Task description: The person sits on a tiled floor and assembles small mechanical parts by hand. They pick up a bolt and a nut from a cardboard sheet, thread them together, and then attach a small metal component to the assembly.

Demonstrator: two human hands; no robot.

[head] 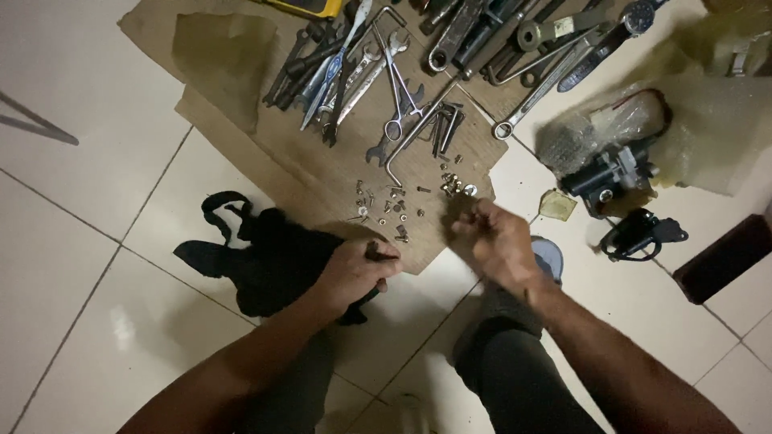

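— Head view: we see our left hand (pixel 351 273) gripping a short dark metal bolt (pixel 381 251), long axis level, tip pointing right, over the brown cardboard sheet's (pixel 305 165) near edge.

— And our right hand (pixel 492 239)?

— Fingers curled shut beside small silver nuts (pixel 452 185); contents, we cannot tell.

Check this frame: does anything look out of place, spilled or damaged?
Small screws and nuts lie scattered loose on the torn cardboard sheet, not in a container. The left hand grips a dark bolt-like part; the right hand pinches something tiny. Wrenches lie in a jumble.
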